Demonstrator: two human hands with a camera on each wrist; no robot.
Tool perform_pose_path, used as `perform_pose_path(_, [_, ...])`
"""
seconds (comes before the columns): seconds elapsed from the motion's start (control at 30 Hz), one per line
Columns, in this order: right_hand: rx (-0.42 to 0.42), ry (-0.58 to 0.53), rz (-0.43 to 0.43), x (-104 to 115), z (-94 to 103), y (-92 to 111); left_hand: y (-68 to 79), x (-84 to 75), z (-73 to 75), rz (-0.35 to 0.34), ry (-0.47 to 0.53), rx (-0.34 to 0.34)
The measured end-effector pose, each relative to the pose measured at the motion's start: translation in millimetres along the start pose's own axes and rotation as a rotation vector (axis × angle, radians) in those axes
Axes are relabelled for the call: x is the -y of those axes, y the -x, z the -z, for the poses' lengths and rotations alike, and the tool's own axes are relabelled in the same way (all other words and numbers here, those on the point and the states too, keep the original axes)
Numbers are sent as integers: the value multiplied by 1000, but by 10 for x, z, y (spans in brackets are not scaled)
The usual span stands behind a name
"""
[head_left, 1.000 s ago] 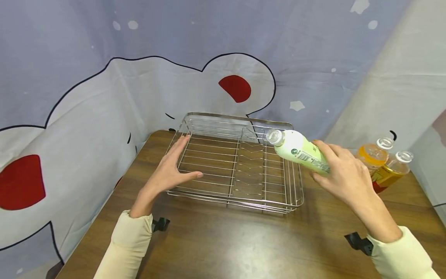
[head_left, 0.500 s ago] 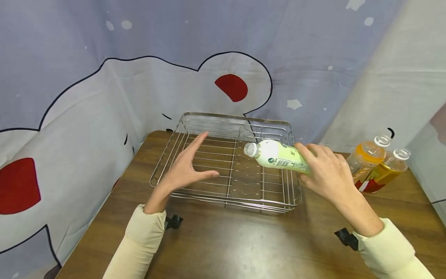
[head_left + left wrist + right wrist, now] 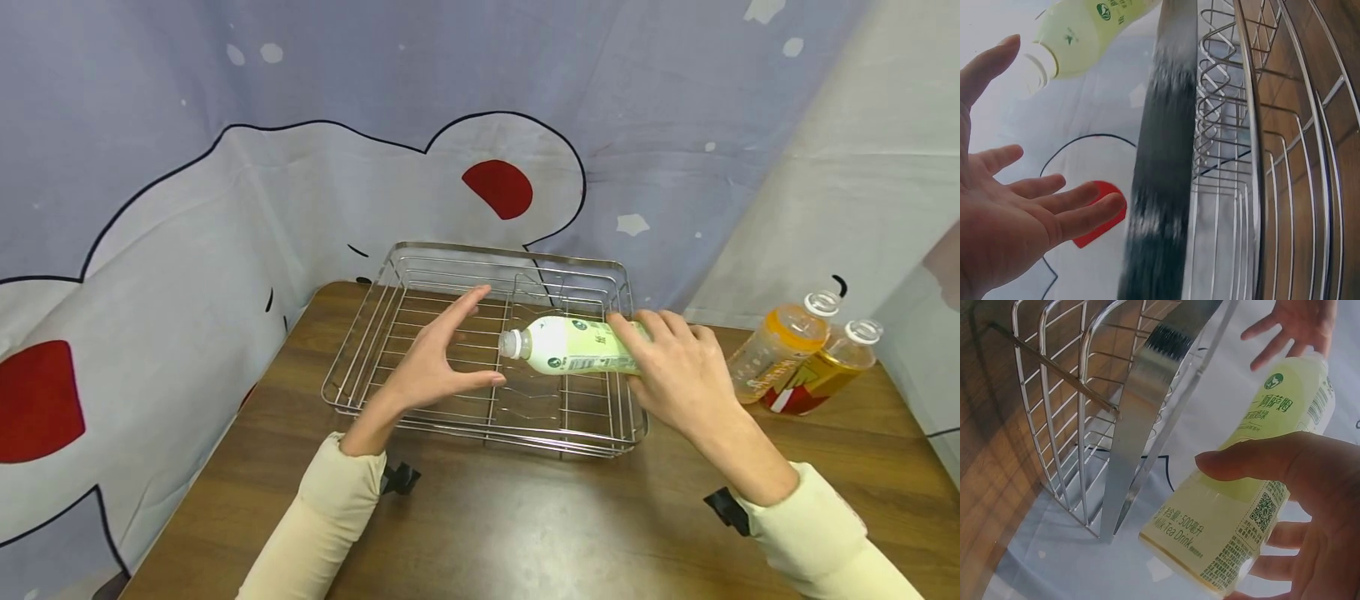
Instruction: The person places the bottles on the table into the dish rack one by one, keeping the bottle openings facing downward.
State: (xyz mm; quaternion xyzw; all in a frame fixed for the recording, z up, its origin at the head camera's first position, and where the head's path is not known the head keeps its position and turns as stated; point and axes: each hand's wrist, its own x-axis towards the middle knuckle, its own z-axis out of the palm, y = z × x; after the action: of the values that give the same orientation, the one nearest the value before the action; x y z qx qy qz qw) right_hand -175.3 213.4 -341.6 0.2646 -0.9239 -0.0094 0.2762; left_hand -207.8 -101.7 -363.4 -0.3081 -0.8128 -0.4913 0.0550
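The pale green bottle is held above the wire rack, its long axis laid almost level and running roughly along the rack's longer side. Its neck is pointed toward the left hand, and its base end is gripped by the right hand. From the left hand, the bottle is found to the right, with the mouth just beside the gap between thumb and fingers; no contact is shown there in the left wrist view.

The right hand is wrapped around the bottle, the thumb laid across one face and the fingers set against the other. The left hand is spread wide, thumb well apart from the fingers, and nothing is held in it.

The bottle is covered by a light green label printed with darker green characters, a barcode, a square code and the words "Milk Tea Drink". The neck is clear with a white ring, and no cap can be made out, though whether any liquid is left inside cannot be told through the label.

On the counter, beyond the right hand, an orange-banded bottle and a yellow-and-red labelled bottle are stood close together
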Motion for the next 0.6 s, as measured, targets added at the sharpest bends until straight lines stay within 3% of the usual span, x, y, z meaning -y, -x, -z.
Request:
perform_pose_path(0.2, [-22, 14, 21, 39, -20, -22, -41, 2, -81, -24, 44, -2])
perform_pose_path(0.6, [-34, 8, 42, 98, -81, -35, -91, -16, -225, -91, 276, -44])
